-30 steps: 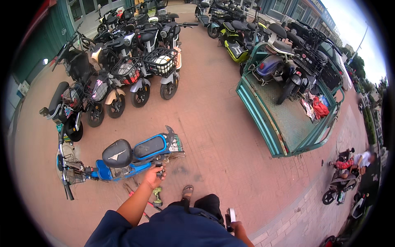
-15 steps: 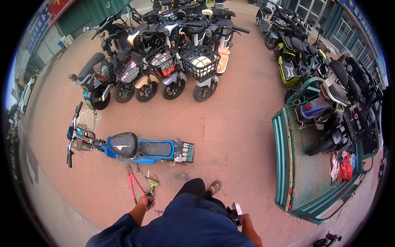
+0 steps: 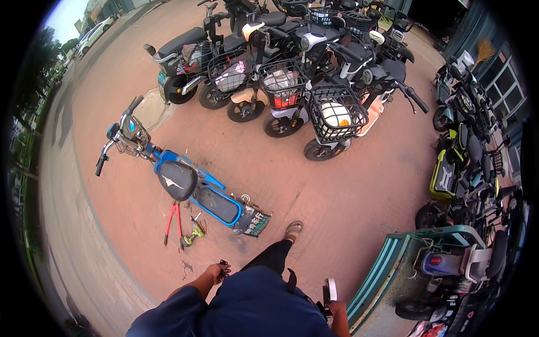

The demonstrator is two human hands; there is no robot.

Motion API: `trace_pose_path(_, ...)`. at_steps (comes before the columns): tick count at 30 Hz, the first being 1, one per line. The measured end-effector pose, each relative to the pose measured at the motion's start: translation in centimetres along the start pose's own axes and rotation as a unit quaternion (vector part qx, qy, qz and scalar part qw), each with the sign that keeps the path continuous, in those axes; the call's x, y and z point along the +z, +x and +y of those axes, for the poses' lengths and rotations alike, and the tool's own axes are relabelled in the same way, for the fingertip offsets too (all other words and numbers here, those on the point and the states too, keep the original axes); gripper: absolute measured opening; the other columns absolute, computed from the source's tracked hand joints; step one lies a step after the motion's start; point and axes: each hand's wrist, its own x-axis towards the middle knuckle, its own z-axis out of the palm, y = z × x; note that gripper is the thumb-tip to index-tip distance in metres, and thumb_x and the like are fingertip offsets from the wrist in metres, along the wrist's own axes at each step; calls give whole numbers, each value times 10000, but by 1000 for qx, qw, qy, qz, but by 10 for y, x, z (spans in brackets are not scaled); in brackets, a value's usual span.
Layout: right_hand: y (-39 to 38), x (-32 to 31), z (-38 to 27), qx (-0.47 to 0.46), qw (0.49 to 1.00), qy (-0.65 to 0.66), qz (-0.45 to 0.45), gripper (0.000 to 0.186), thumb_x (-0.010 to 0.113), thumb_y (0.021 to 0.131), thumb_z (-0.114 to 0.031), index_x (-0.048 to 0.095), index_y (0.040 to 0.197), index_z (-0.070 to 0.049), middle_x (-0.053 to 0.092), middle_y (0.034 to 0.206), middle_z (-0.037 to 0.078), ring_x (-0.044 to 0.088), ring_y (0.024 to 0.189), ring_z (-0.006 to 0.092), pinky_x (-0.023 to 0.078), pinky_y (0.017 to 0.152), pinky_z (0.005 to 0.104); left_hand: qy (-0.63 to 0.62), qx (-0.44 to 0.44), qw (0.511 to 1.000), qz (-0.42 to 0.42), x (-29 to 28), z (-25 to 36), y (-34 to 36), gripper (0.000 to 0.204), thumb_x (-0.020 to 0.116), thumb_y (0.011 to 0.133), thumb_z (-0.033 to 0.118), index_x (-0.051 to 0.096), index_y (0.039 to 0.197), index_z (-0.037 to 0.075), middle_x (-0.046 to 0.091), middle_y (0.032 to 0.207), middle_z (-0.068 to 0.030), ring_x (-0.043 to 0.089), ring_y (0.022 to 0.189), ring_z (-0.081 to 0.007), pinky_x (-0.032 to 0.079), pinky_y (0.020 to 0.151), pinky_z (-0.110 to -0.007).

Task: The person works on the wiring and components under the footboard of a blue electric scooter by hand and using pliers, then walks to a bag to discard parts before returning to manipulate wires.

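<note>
My left hand [image 3: 215,273] hangs in front of me with its fingers closed round a small black object [image 3: 224,269], too small to name. My right hand [image 3: 337,308], partly cut off by my body, grips a black part with a white, flat edge [image 3: 331,289]. On the paving ahead of my left hand lie a yellow-green power drill [image 3: 195,233] and a pair of red-handled bolt cutters [image 3: 173,223]. Beyond them stands a blue electric scooter [image 3: 219,205] with a torn black seat, its handlebar pointing to the far left.
Several parked electric scooters with black baskets [image 3: 337,115] stand in a row ahead. On the right, more scooters [image 3: 449,168] line the building. A green cargo bed [image 3: 373,281] carrying scooter parts is close on my right. My sandalled foot [image 3: 293,231] is on red paving.
The view has turned left, so the scooters and cargo bed sit further right. My foot is further forward. My left hand now appears apart from the drill, which it appeared to overlap before.
</note>
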Motion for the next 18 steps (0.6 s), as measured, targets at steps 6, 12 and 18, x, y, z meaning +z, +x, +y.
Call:
trace_pose_path(6, 45, -113, 60, 58, 989, 133, -2, 462, 752, 770, -516, 785, 1126, -223, 773, 1065, 86, 731, 1008, 307, 572, 872, 423, 90, 46, 986, -133, 206, 135, -2, 189, 613, 994, 198, 625, 1146, 86, 651, 904, -62, 571, 634, -171, 393, 460, -281)
trace_pose_path(12, 133, -190, 106, 14, 998, -62, 14, 430, 676, 814, -561, 789, 1077, -240, 765, 1092, 87, 721, 1030, 333, 570, 875, 457, 32, 132, 969, -206, 353, 215, -49, 229, 626, 990, 174, 634, 1200, 83, 677, 967, -60, 634, 744, -178, 482, 578, -317)
trace_pose_path(18, 233, -269, 169, -51, 996, -72, 7, 418, 666, 829, -549, 784, 1088, -242, 765, 1093, 94, 722, 1034, 341, 570, 871, 472, 24, 109, 980, -166, 382, 198, -25, 207, 622, 993, 202, 642, 1167, 92, 670, 962, -53, 608, 726, -183, 444, 561, -295)
